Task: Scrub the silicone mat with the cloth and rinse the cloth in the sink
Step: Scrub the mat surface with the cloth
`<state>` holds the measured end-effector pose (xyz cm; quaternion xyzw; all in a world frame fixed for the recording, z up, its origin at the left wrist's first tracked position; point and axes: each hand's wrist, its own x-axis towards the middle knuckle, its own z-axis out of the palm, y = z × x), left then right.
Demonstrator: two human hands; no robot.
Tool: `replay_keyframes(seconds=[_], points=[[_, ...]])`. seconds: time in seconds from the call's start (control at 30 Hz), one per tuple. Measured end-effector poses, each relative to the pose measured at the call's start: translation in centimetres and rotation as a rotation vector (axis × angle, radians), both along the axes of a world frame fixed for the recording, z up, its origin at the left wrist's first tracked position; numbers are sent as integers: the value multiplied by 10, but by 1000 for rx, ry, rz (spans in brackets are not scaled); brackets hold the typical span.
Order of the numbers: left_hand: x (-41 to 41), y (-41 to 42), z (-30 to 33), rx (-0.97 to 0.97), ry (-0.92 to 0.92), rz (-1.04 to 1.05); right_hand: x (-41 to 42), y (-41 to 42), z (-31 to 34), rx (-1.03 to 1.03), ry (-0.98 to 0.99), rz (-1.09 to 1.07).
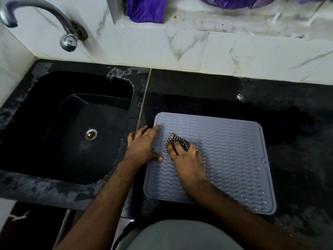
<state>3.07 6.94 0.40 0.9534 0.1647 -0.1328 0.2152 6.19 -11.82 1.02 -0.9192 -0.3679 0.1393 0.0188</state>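
Observation:
A pale grey silicone mat with a wavy ribbed surface lies flat on the black counter, right of the sink. My right hand presses a bunched black-and-white checked cloth onto the mat's left part; most of the cloth is hidden under my fingers. My left hand lies flat with fingers spread on the mat's left edge, pinning it to the counter. The black sink with a steel drain is at the left, with no water running.
A chrome tap arches over the sink's back left corner. The wet black counter extends right and behind the mat. Purple fabric lies on the white marble ledge above. My torso is at the bottom edge.

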Motion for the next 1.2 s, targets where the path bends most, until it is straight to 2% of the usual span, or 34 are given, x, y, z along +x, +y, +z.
replay_keyframes(seconds=[0.23,0.33,0.4,0.53,0.67,0.8,0.97,1.2], points=[[-5,7,-6,-58,-61,11,13,1,1,139,88,-78],[-8,9,-6,-93,-61,13,25,15,13,228,353,-219],[-9,8,-6,-94,-54,-2,28,22,21,301,426,-241],[-9,8,-5,-86,-67,14,20,35,25,354,242,-101],[-10,14,-7,-56,-56,-30,11,39,-2,216,144,30],[-10,18,-11,-31,-54,-52,10,44,-8,165,142,-1],[-9,16,-14,-96,-48,-34,20,47,-16,185,76,52],[-7,14,-13,-68,-29,-29,27,54,-4,135,0,184]])
